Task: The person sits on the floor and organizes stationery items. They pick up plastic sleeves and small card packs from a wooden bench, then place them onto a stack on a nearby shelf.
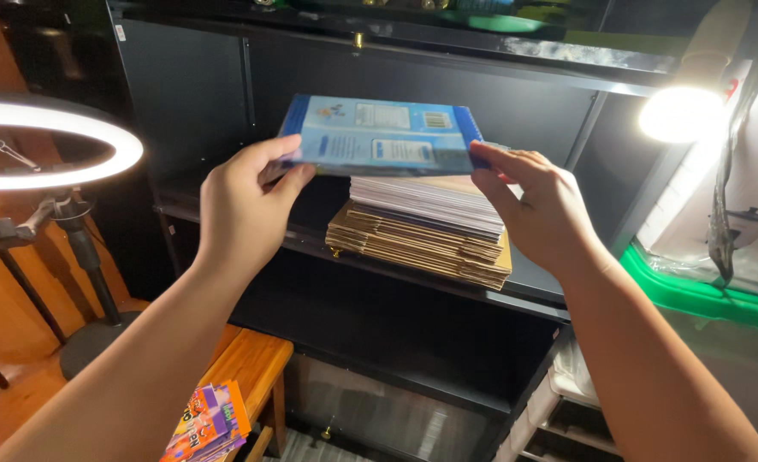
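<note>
**Inspector:** Surface and room first.

**Assistant:** A black shelving unit [225, 94] fills the far side, dimly lit. Its middle shelf [533, 287] carries a stack of notebooks [426, 227], brown-edged at the bottom and pale above. A lit ring light [50, 144] on a stand is at the left, and a bare bulb [680, 114] glares at the far right.

**Inspector:** Hands?

**Assistant:** The left hand [242, 210] pinches the left edge of a blue spiral notebook [379, 137], thumb on top. The right hand [541, 205] grips its right edge with the fingertips. The notebook is held nearly flat, just above the stack, not touching it.

**Inspector:** Surroundings and obstructions?

**Assistant:** A wooden stool [255, 364] stands near left with colourful booklets [208, 423] on it. A green-rimmed bin [704, 295] sits to the right. The lower shelves are too dark to read. Nothing lies between notebook and stack.
</note>
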